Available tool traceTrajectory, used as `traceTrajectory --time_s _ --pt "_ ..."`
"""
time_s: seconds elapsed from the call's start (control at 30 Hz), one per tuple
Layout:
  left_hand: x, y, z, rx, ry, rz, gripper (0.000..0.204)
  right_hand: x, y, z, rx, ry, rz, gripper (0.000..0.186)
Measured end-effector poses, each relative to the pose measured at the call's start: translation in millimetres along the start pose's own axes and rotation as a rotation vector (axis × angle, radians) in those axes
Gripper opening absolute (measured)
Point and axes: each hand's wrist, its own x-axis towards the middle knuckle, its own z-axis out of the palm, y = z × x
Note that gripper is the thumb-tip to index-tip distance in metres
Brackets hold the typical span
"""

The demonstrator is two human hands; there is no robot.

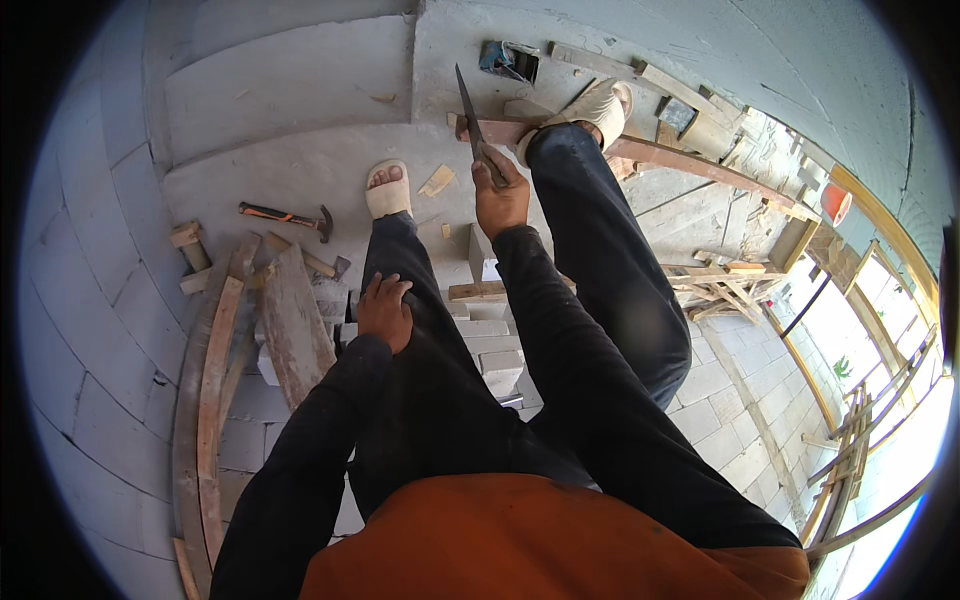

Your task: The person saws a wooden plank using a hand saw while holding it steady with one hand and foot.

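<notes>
My right hand (502, 198) is wrapped round the handle of a handsaw (468, 107), whose narrow dark blade points up and away. The blade crosses near the left end of a long reddish-brown board (690, 168). My right foot in a pale slide sandal (607, 100) is on that board, knee bent. My left hand (386, 314) lies on my left leg with its fingers stretched out, holding nothing. The left foot, in a matching sandal (388, 190), stands on the floor. How the saw teeth meet the board cannot be made out.
A claw hammer (287, 216) with an orange-and-black handle lies at left. Nearby are long planks (212, 390) along the block wall, a hatchet-like head (341, 266) and pale blocks (498, 368). Wood offcuts (690, 90) and a blue-black box (509, 61) lie at the far side; stacked timber (735, 285) lies right.
</notes>
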Motion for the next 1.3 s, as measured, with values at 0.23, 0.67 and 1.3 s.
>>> traceTrajectory --time_s 0.23,0.67,1.3 --pt "-17 -11 -9 0.064 -0.054 -0.119 0.045 -139 -37 -26 -0.084 -0.036 -0.018 0.038" --pt "-16 -1 -3 0.046 -0.021 -0.063 0.045 -69 6 -1 -0.074 0.02 -0.088 0.037" --pt "226 99 -96 -0.074 0.192 0.508 0.09 18 -11 22 0.14 -0.058 0.085 0.056"
